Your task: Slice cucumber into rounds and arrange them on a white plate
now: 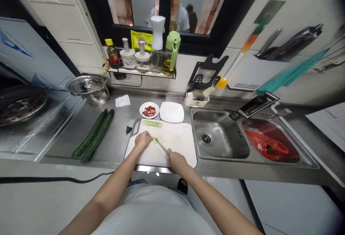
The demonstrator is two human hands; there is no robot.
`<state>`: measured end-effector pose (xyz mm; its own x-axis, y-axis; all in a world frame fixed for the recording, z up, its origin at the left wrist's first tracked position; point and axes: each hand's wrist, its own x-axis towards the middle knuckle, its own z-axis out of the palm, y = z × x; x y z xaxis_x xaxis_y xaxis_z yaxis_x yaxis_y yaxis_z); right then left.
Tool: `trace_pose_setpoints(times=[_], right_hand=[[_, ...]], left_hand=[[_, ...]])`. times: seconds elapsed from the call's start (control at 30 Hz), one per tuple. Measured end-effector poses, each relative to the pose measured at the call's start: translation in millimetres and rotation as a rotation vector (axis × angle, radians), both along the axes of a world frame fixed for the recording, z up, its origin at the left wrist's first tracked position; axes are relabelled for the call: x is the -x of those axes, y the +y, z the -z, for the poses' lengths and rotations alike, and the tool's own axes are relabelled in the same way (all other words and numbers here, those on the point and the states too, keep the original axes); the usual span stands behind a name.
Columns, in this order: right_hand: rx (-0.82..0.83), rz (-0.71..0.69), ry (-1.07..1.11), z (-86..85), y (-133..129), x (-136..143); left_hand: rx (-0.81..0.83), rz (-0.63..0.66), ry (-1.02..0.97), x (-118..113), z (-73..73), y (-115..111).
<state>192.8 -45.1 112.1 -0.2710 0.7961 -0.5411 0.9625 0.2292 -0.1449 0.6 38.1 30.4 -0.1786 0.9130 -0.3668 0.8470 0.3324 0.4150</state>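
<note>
Cucumber slice (155, 140) is laid on the white cutting board (178, 138), just toward nine o'clock from the board's middle, and is overlapped by the tip of the knife (162, 148). The knife is held by its handle in the grip of the right hand (177, 160), which is placed at about four o'clock from the slice, with the fingers wrapped around. At nine o'clock from the slice, the left hand (143, 140) is lowered over the board with its fingers drawn together; whether its grip is pinching the slice's edge or only set beside it cannot be told.

Near the board's eleven o'clock edge, a row of thin slices (152, 123) is laid out. Beyond that edge, a small plate (141, 111) is filled with chopped red pieces (149, 111), and close beside it, between twelve and one, a squarish white plate (171, 112) is set. Off the board at ten o'clock, a dark green piece (128, 130) is seen on the steel bench (125, 115). Two whole cucumbers (97, 136) are laid side by side at nine o'clock, and at three o'clock a sink basin (219, 127) is fitted.
</note>
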Motion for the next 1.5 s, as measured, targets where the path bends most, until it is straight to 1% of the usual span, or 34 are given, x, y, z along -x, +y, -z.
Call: trace_pose_setpoints(times=[0.33,0.6,0.7,0.9,1.23,1.4,1.5], right_hand=[[-0.027,-0.066,-0.020,-5.2,10,1],[-0.100,-0.121,-0.038,6.9,15,-6],[-0.097,-0.113,-0.027,8.4,14,-7],[-0.060,-0.056,0.004,6.0,7,-10],[-0.062,-0.021,0.019,12.1,-7,-21],[-0.063,-0.025,0.012,12.7,-10,-27],[-0.076,0.012,0.027,16.4,-11,-32]], left_hand=[[-0.023,0.011,-0.010,0,-0.9,0],[-0.004,0.002,-0.007,-1,-1.4,1],[-0.003,0.004,-0.013,-2,-2.0,1],[-0.021,0.014,-0.022,-2,-2.2,-2],[-0.034,0.018,-0.024,-4,-7.5,-5],[-0.107,0.043,0.002,-8,-8.3,-15],[-0.147,0.060,0.014,-11,-9.5,-22]])
